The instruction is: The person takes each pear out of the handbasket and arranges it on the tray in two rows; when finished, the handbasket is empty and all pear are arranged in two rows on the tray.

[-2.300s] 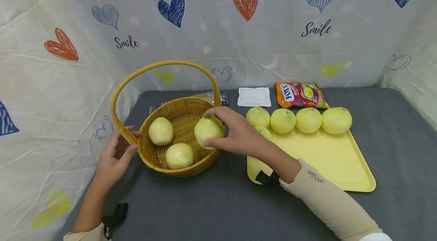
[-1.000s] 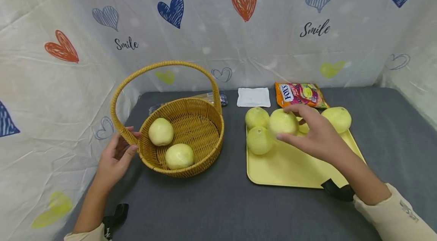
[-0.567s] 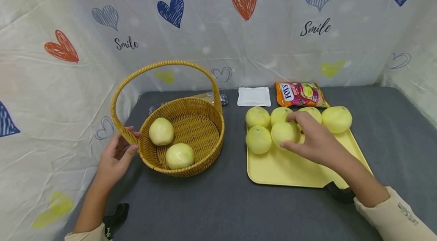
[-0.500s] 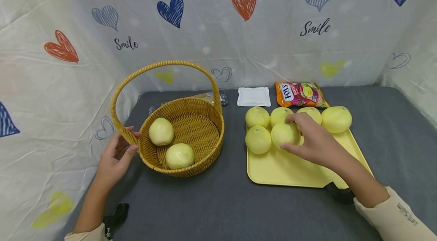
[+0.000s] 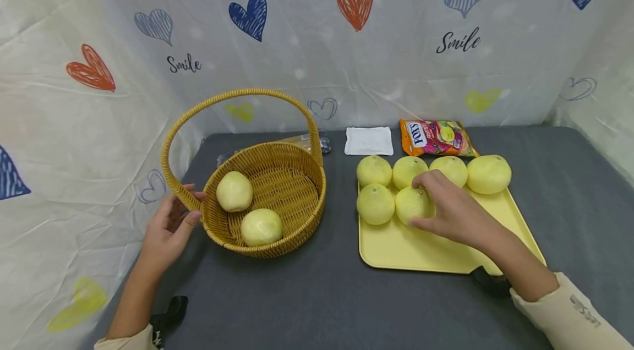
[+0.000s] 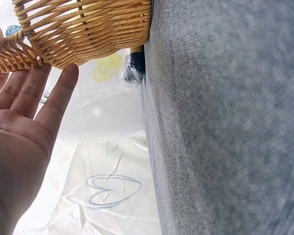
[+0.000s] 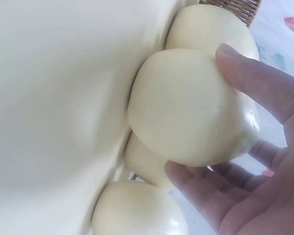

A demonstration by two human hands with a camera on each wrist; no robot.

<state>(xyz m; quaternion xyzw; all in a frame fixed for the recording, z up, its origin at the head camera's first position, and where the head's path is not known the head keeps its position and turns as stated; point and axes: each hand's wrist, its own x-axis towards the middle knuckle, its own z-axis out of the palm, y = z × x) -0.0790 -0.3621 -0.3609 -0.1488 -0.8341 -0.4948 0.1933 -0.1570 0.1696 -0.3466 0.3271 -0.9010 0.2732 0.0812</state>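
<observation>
At the left, my left hand (image 5: 170, 229) holds the lower end of the handle of a wicker basket (image 5: 297, 229), thumb on the near side and fingers behind. The left wrist view shows this hand against the woven basket wall (image 6: 98, 29). Two pale yellow melons lie in the basket, one (image 5: 234, 191) behind the other (image 5: 261, 227). My right hand (image 5: 455, 209) has its thumb and fingers curled round a pale yellow melon (image 5: 413, 204) on the yellow tray (image 5: 416, 251). In the right wrist view the thumb lies on that melon (image 7: 186, 107), fingertips at its opposite side.
Several melons line the tray's back edge, one of them (image 5: 488, 174) at the far right. Another melon (image 5: 375, 204) sits at the tray's left. Behind stand a white packet (image 5: 369, 141) and a Fox's candy bag (image 5: 437, 138). Grey cloth (image 5: 307, 300) covers the table.
My right hand has carried a melon from the basket rightward to the tray and lowered it into the second row. Two melons are left in the basket. The left hand has stayed put.
</observation>
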